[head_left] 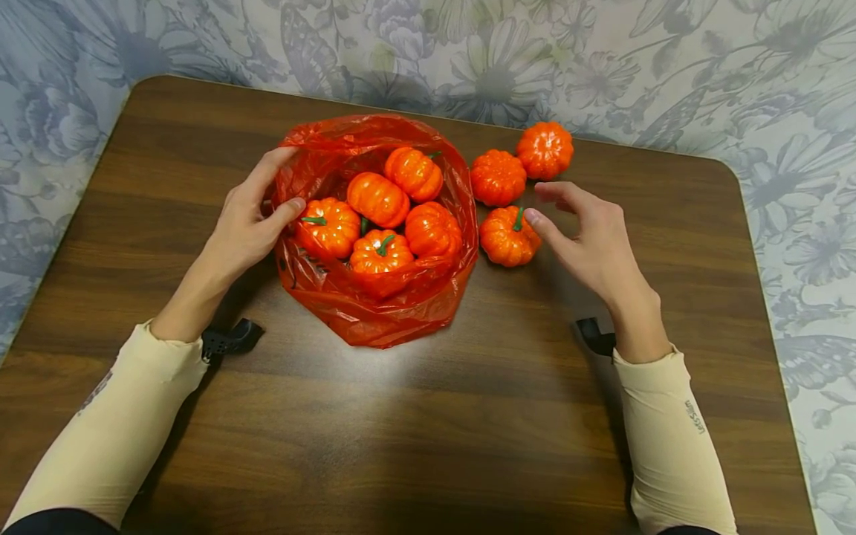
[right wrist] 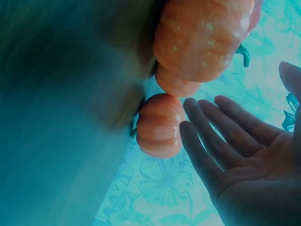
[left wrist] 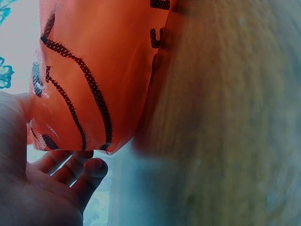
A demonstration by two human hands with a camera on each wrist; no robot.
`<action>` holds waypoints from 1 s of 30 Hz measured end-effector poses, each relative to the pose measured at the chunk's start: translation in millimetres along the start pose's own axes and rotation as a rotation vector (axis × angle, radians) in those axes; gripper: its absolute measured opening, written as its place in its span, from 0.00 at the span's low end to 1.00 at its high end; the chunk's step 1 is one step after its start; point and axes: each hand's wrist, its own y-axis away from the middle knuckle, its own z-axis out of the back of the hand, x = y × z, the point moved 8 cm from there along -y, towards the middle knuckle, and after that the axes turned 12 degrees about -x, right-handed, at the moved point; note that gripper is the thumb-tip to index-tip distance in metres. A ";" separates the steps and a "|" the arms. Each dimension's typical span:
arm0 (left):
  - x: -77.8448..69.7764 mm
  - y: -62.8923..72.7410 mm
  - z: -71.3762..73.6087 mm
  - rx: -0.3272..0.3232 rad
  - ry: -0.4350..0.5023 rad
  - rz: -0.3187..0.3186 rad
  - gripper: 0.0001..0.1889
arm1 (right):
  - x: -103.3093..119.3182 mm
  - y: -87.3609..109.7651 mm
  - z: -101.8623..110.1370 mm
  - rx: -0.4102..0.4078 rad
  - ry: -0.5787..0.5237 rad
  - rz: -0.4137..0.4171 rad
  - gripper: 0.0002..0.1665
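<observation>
A red plastic bag [head_left: 374, 319] stands on the table with its mouth spread wide. Several small orange toy pumpkins [head_left: 377, 200] with green stems lie inside it. At the bag's left side, my left hand [head_left: 247, 208] holds the rim, thumb over the edge and fingers outside; the left wrist view shows these fingers [left wrist: 89, 172] by the bag's printed side [left wrist: 103, 61]. My right hand [head_left: 591, 238] hovers with extended fingers beside a loose pumpkin [head_left: 510, 236], its thumb close to the stem. Two more pumpkins, one nearer [head_left: 498, 178] and one farther [head_left: 545, 151], sit behind that one.
The brown wooden table [head_left: 401, 438] has rounded far corners and backs onto a wall with floral wallpaper [head_left: 495, 67]. Black wrist mounts, left [head_left: 234, 338] and right [head_left: 594, 336], jut inward from the cream sleeves.
</observation>
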 end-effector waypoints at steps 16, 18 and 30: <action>-1.2 0.7 -1.9 0.008 -0.004 0.006 0.34 | -2.9 12.4 -25.2 0.270 0.075 -0.035 0.44; -1.7 0.6 -2.3 0.010 -0.001 0.012 0.34 | -2.7 13.8 -27.2 0.289 0.086 -0.015 0.46; -2.2 -0.3 -0.3 0.013 0.007 0.018 0.34 | -0.2 11.7 -29.3 0.299 0.104 0.008 0.46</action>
